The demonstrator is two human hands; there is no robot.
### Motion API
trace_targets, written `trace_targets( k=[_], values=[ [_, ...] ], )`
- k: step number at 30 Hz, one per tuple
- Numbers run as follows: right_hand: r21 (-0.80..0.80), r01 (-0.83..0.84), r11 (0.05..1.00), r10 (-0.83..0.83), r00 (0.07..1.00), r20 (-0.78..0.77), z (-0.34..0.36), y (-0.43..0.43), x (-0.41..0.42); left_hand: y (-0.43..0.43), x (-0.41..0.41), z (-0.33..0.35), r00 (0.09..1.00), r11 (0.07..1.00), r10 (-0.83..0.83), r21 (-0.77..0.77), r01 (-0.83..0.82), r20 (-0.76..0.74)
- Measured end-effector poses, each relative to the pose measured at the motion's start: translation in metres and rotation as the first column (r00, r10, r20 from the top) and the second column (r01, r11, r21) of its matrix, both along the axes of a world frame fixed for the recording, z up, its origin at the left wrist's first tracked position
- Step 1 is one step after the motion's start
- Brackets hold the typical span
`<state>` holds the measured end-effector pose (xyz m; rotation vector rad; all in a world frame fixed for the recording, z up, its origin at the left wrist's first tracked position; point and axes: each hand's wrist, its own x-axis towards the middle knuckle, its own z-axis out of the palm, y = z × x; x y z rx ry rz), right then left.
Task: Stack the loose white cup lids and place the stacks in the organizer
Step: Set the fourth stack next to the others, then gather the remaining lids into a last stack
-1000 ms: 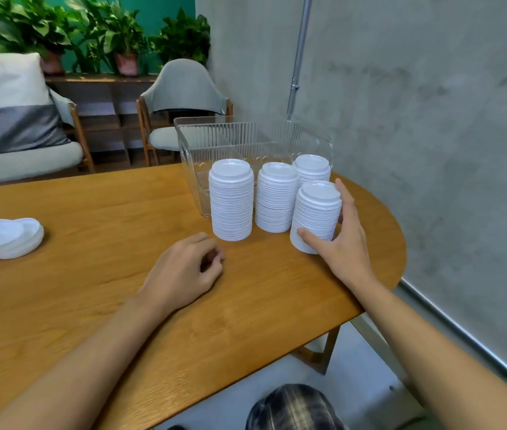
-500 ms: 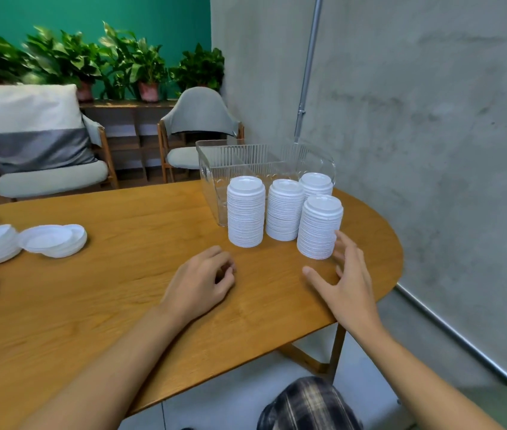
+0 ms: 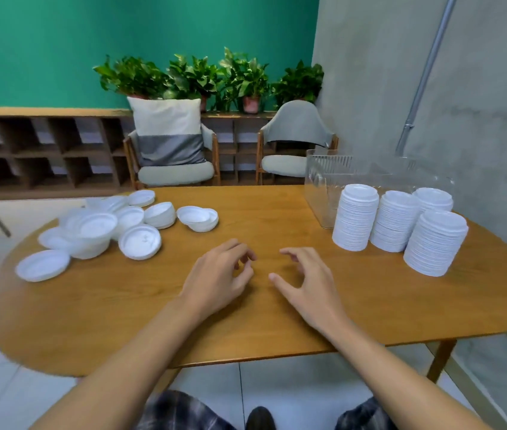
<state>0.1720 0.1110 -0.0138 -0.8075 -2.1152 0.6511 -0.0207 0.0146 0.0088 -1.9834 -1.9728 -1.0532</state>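
Several tall stacks of white cup lids stand on the wooden table at the right: a nearest stack, a left stack and a middle stack, with one more behind. The clear plastic organizer sits just behind them and looks empty. Loose white lids lie scattered on the table's left side. My left hand and my right hand hover over the table's middle, side by side, fingers loosely curled, holding nothing.
Two chairs stand beyond the table's far edge, one with a grey and white cushion. A low shelf with potted plants runs along the green wall. A concrete wall and a metal pipe close the right side.
My right hand let go of the nearest stack and drew back to the table's middle. The view swung left, bringing the loose lids into sight. My left hand stayed near the middle.
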Motion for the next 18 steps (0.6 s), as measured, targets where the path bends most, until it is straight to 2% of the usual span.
trace_targets(
  k=[6, 11, 15, 18],
  values=[
    [-0.038, -0.148, 0.988, 0.148, 0.989, 0.014, -0.003, -0.027, -0.092, -0.062, -0.062, -0.003, 0.991, 0.991, 0.131, 0.009, -0.131, 0.025],
    [-0.062, -0.220, 0.974, 0.222, 0.974, 0.034, -0.005, -0.038, -0.148, -0.094, -0.102, -0.014, 0.963, 0.960, 0.269, 0.082, -0.269, 0.018],
    [-0.071, -0.263, 0.962, 0.267, 0.962, 0.059, -0.009, -0.041, -0.182, -0.111, -0.137, -0.017, 0.903, 0.874, 0.426, 0.234, -0.426, 0.055],
    [-0.077, -0.288, 0.955, 0.294, 0.952, 0.083, -0.011, -0.042, -0.205, -0.123, -0.168, -0.020, 0.828, 0.796, 0.545, 0.228, -0.561, 0.132]
  ],
)
